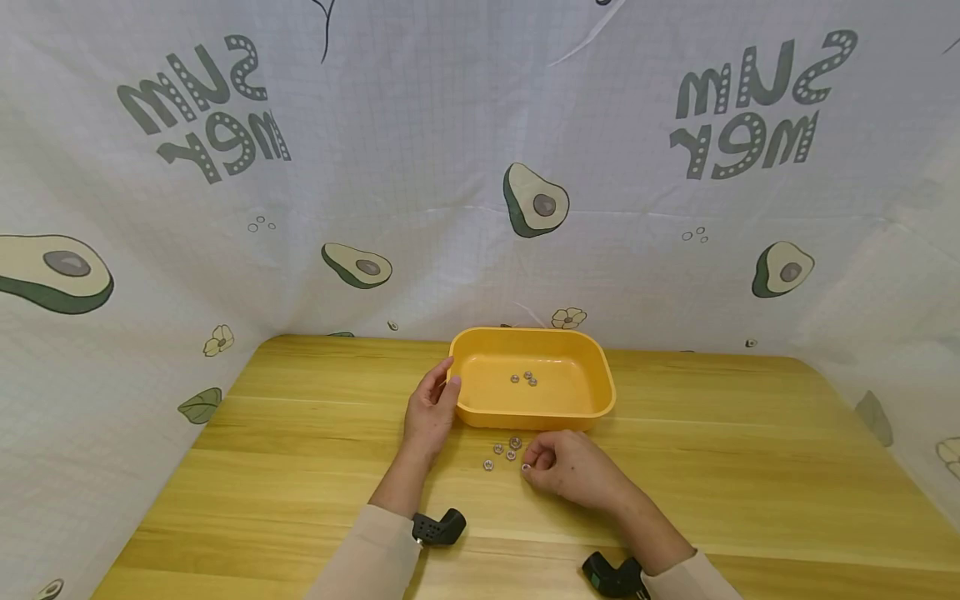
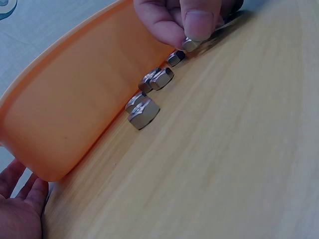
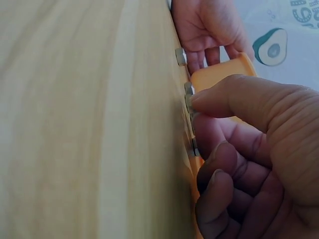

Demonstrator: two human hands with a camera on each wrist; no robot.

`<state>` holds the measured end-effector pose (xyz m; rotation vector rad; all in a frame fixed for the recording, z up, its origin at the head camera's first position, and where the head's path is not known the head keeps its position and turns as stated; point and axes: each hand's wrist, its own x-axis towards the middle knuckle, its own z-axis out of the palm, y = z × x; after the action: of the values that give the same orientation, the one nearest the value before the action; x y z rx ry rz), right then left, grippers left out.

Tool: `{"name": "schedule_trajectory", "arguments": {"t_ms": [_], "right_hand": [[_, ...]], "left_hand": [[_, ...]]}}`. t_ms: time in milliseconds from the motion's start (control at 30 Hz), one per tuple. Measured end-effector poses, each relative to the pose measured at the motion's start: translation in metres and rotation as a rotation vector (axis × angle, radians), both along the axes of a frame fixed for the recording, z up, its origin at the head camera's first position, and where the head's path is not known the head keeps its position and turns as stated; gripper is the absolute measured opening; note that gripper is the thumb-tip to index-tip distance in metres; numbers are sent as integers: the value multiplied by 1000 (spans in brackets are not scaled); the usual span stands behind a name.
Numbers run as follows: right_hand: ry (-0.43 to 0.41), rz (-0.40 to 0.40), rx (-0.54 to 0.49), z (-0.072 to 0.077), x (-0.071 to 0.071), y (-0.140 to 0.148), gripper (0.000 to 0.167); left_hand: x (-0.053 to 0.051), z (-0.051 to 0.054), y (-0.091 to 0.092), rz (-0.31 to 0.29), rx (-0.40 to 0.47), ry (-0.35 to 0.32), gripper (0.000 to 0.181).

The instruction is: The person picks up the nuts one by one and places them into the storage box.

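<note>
A yellow plastic bin (image 1: 531,419), orange in the wrist views, stands on the table. My left hand (image 1: 431,417) rests against its left end, thumb at the rim and the other fingers along the outside wall. With thumb and forefinger my right hand (image 1: 573,471) pinches a small silver hex nut (image 1: 526,467) at the tabletop in front of the bin; the fingers partly hide it. Several more nuts (image 1: 511,455) lie on the table between the hands, one nut (image 1: 515,442) larger than the others. Inside the bin are three nuts (image 1: 528,376), close together.
The wooden table (image 1: 720,467) extends to both sides of the bin. Behind it hangs a white cloth (image 1: 442,267) printed with avocados and lettering. Black wrist cameras sit on the left wrist (image 1: 438,528) and right wrist (image 1: 613,575).
</note>
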<state>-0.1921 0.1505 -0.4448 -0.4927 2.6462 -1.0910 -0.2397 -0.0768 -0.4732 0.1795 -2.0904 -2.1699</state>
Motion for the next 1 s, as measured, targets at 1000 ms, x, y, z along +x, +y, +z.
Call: {"name": "schedule_trajectory", "arguments": {"t_ms": [1000], "right_hand": [[21, -88, -33, 29, 5, -7, 6]], "left_hand": [[-1, 0, 0, 5, -3, -6, 43]]}}
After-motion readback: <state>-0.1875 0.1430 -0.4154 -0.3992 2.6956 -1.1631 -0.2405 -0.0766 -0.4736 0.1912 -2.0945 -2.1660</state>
